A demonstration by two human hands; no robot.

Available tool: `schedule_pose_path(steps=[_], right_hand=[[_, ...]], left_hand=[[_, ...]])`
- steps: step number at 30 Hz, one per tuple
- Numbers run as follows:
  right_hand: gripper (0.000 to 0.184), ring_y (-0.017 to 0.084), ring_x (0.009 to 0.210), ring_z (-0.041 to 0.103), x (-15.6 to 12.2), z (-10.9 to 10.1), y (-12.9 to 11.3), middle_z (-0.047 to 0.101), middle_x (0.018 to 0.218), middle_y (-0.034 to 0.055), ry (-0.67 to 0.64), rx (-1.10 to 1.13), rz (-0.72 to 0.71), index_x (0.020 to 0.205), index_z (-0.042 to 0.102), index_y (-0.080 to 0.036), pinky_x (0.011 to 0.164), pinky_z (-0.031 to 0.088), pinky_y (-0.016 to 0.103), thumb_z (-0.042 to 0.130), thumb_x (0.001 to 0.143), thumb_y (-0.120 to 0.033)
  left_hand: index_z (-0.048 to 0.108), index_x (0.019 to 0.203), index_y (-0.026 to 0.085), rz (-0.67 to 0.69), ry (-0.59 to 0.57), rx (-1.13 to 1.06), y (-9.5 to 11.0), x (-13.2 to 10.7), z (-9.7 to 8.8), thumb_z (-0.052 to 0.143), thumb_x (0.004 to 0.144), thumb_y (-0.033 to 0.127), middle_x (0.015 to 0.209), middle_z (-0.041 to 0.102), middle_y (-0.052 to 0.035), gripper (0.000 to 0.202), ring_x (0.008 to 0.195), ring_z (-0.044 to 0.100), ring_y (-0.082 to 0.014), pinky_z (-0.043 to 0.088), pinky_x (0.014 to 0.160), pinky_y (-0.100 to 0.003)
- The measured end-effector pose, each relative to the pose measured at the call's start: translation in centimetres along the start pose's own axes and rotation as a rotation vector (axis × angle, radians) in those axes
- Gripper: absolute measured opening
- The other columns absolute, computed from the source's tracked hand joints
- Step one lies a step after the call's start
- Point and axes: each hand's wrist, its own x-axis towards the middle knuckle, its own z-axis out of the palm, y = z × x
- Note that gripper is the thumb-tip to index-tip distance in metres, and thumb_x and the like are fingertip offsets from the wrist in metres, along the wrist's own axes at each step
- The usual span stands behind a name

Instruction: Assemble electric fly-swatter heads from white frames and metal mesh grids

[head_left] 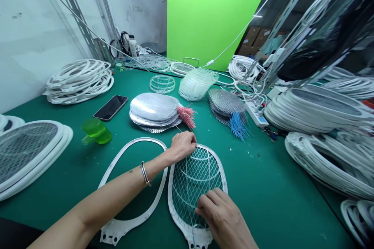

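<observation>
A white mosquito-swatter frame [224, 175] with metal mesh and a curved white grid [195, 181] in it lies on the green table. My left hand [182, 146] reaches across to its top rim, fingers curled down there; what they pinch, if anything, is hidden. Over the lower right of the mesh, my right hand [220, 216] has its fingers closed together, and I cannot make out what is in them. A thin blue wire [193, 235] runs down the frame's neck beside this hand. Under my left forearm lies a second white frame [150, 208], without mesh.
Ahead are stacked silver mesh sheets [154, 107] with red wires [186, 116], darker mesh [226, 103] with blue wires [238, 124], and clear grids [197, 83]. A phone [111, 107] and green cup [97, 131] lie left. Frame stacks [309, 111] and a power strip [257, 114] stand right.
</observation>
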Motion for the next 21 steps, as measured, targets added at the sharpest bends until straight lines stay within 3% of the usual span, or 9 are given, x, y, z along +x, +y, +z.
schedule_pose_path(steps=[5, 8, 10, 14, 21], right_hand=[[0.014, 0.017, 0.074, 0.059, 0.9, -0.9, 0.9, 0.063, 0.085, 0.0009, -0.014, 0.29, 0.124, 0.085, 0.056, -0.026, 0.059, 0.044, 0.027, 0.053, 0.094, -0.036], [0.025, 0.016, 0.071, 0.057, 4.7, -2.0, 3.4, 0.063, 0.081, 0.0, 0.142, 0.383, 0.336, 0.082, 0.056, -0.024, 0.061, 0.041, 0.027, 0.047, 0.095, -0.043], [0.02, 0.017, 0.071, 0.056, 7.8, -2.2, 5.3, 0.063, 0.08, 0.0005, 0.218, 0.331, 0.439, 0.084, 0.059, -0.023, 0.062, 0.037, 0.028, 0.053, 0.092, -0.042], [0.008, 0.018, 0.073, 0.055, 11.7, -1.1, 7.9, 0.061, 0.08, 0.0009, 0.256, 0.298, 0.443, 0.082, 0.064, -0.024, 0.065, 0.034, 0.03, 0.064, 0.083, -0.031], [0.015, 0.015, 0.062, 0.052, 11.3, 1.0, 8.8, 0.062, 0.078, -0.0005, 0.333, 0.391, 0.441, 0.08, 0.067, -0.025, 0.059, 0.039, 0.028, 0.062, 0.082, -0.039]], left_hand=[[0.07, 0.087, 0.024, -0.012, -0.016, -0.034, -0.3, 0.2, -0.1, 0.063, 0.078, 0.028, 0.092, 0.073, -0.0015, 0.012, 0.086, 0.065, -0.0198, 0.046, 0.073, -0.027], [0.069, 0.087, 0.024, -0.026, -0.024, -0.046, -0.4, 0.3, -0.1, 0.063, 0.078, 0.029, 0.091, 0.073, -0.0012, 0.012, 0.085, 0.065, -0.0195, 0.045, 0.071, -0.026], [0.069, 0.087, 0.024, -0.029, -0.028, -0.051, -0.4, 0.3, -0.1, 0.062, 0.079, 0.03, 0.092, 0.073, -0.0008, 0.013, 0.085, 0.065, -0.0198, 0.045, 0.069, -0.026], [0.069, 0.086, 0.025, -0.035, -0.045, -0.058, -0.4, 0.4, 0.0, 0.06, 0.079, 0.03, 0.092, 0.072, -0.0002, 0.012, 0.087, 0.066, -0.0201, 0.045, 0.068, -0.025], [0.065, 0.083, 0.025, -0.063, -0.046, -0.054, -0.4, 0.6, 0.3, 0.06, 0.077, 0.029, 0.088, 0.072, -0.0004, 0.008, 0.085, 0.065, -0.0215, 0.044, 0.068, -0.027]])
